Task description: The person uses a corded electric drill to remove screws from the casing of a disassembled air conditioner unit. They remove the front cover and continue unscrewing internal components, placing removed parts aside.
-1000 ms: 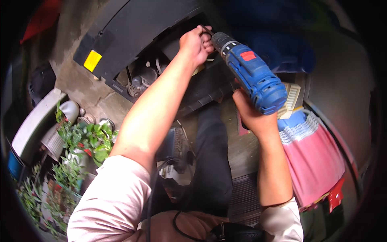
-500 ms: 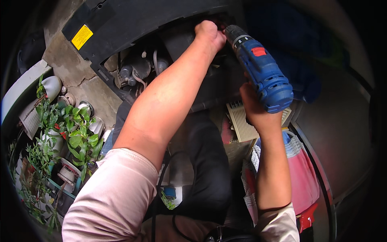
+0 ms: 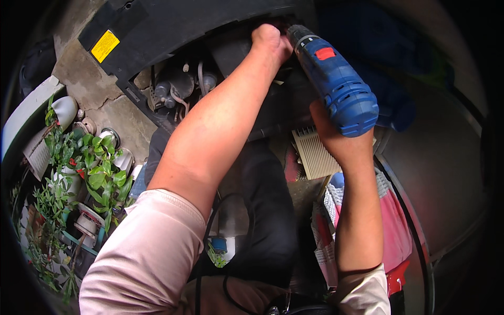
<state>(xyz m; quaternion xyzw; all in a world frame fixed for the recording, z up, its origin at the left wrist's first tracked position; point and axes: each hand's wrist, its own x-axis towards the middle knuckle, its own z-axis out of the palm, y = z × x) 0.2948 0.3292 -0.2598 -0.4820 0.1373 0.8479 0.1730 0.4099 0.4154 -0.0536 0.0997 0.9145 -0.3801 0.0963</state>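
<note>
My right hand [image 3: 342,140] is wrapped round the handle of a blue power drill [image 3: 341,86] with a red switch on top. The drill's black chuck [image 3: 299,33] points up and left into the dark opening of a black plastic housing [image 3: 173,26]. My left hand [image 3: 272,41] reaches into that opening just left of the chuck, its fingers hidden in shadow, so what they touch does not show. A bit or screw at the chuck's tip cannot be made out. Inside the housing, left of my left forearm, sit a rounded motor-like part and hoses [image 3: 181,86].
Potted plants [image 3: 102,168] crowd the left side beside a pale curved rim [image 3: 31,110]. A cream slatted panel [image 3: 315,155] lies under my right wrist. Next to my right forearm is a red and white cloth bag [image 3: 394,231]. Cracked concrete floor [image 3: 100,94] shows at upper left.
The drill and my right hand have shifted slightly up and left, and the drill's rear has tilted a little. My left hand stays at the opening.
</note>
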